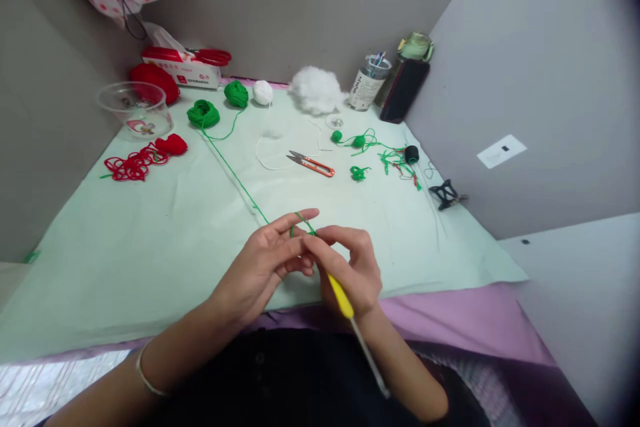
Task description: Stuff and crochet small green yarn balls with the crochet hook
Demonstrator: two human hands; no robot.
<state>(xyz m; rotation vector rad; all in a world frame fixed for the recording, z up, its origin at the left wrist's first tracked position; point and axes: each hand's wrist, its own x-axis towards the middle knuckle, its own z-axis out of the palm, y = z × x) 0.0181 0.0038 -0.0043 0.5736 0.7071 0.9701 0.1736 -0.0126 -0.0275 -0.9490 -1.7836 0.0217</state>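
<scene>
Near the table's front edge, my right hand (353, 267) is closed around a crochet hook (341, 295) with a yellow grip and a metal shaft that slants down towards me. My left hand (265, 260) meets it fingertip to fingertip, its index finger stretched out with green yarn (235, 177) looped over it. Thumb and fingers of that hand pinch a small bit of green work (312, 233), mostly hidden between both hands. From there the strand runs taut, up and left, to a green yarn ball (203, 114).
Orange-handled thread snips (311, 164) lie beyond my hands. Red yarn (135, 163) and a clear plastic tub (135, 110) are at left. White stuffing (317, 90), a pen cup (369, 83) and a dark phone (405, 90) stand at the back. Green scraps (395, 161) lie at right.
</scene>
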